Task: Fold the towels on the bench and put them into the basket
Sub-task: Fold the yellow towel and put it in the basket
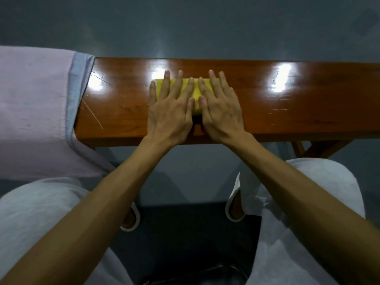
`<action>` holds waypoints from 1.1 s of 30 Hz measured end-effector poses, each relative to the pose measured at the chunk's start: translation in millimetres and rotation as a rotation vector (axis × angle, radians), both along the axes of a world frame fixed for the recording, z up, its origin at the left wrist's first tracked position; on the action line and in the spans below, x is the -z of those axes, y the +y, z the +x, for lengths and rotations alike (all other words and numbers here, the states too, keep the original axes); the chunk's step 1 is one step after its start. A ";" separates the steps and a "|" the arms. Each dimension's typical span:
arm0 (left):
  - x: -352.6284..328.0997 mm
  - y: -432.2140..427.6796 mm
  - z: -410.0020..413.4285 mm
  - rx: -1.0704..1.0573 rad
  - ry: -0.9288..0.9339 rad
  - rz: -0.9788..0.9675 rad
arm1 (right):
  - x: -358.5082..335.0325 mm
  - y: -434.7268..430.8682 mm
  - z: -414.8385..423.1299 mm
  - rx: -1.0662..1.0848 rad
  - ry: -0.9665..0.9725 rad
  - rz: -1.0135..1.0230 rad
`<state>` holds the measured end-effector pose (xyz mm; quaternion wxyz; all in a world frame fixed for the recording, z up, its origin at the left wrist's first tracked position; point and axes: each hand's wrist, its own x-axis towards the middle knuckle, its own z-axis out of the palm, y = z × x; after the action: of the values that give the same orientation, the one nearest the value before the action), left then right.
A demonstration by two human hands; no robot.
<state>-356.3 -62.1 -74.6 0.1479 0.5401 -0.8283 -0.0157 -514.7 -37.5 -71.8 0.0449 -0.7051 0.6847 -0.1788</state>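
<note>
A small folded yellow towel (196,93) lies in the middle of the glossy brown wooden bench (287,103). My left hand (170,108) presses flat on its left half with straight, spread fingers. My right hand (221,105) presses flat on its right half the same way. The two hands cover most of the towel; only a yellow strip between them and its far edge show. A lilac towel (35,112) over a pale blue one (76,95) drapes across the bench's left end. No basket is in view.
The bench runs left to right over a grey floor (185,27), with its legs (316,149) visible at the right. My knees in light trousers and white slippers sit below the near edge. Bare wood shows on both sides of the yellow towel.
</note>
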 end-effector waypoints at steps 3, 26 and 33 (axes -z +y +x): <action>0.0 3.9 2.1 -0.078 0.024 0.030 | -1.4 2.1 -9.4 0.062 -0.038 0.065; -10.1 4.1 35.8 -0.265 0.105 0.119 | -19.3 0.1 -24.2 0.145 0.138 0.095; -37.2 3.1 28.7 -0.314 0.298 0.224 | -28.2 6.7 -29.8 0.151 -0.078 0.121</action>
<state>-327.5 -59.0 -37.4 0.2081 0.6672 -0.6962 -0.1638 -544.5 -30.7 -43.5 0.1004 -0.6399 0.7432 -0.1676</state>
